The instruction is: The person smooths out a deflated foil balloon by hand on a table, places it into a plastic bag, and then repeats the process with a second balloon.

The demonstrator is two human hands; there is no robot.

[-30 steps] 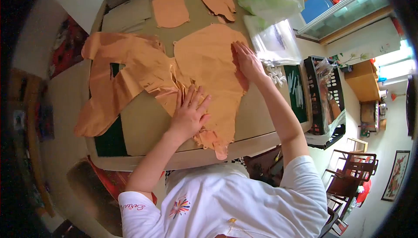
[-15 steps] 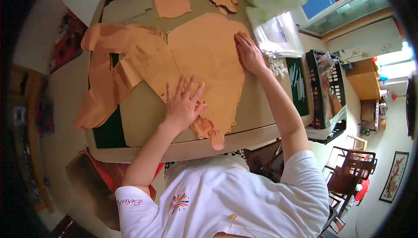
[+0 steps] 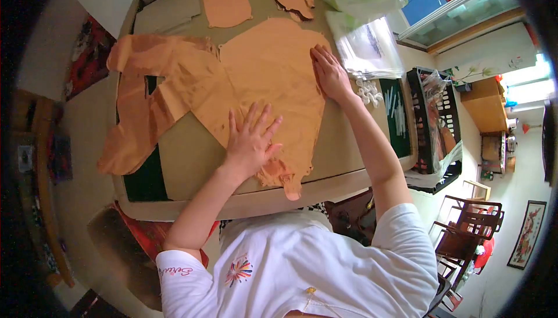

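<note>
A creased, copper-coloured foil balloon (image 3: pixel 264 74), flat and shiny, lies mid-desk, one lobed end toward nine o'clock. Both hands, left (image 3: pixel 249 139) and right (image 3: pixel 333 75), press it open-palmed. The beige desk (image 3: pixel 192 143) stands in a bright room, one black plastic crate (image 3: pixel 427 120) at three o'clock, one framed picture (image 3: pixel 527 235) at four.

Dark wooden chair (image 3: pixel 468 222), right; framed picture (image 3: pixel 528 235) on pale wall (image 3: pixel 505 283); bright window (image 3: pixel 530 88), upper right; orange-brown cabinet (image 3: pixel 484 107); pale floor (image 3: pixel 427 208)
</note>
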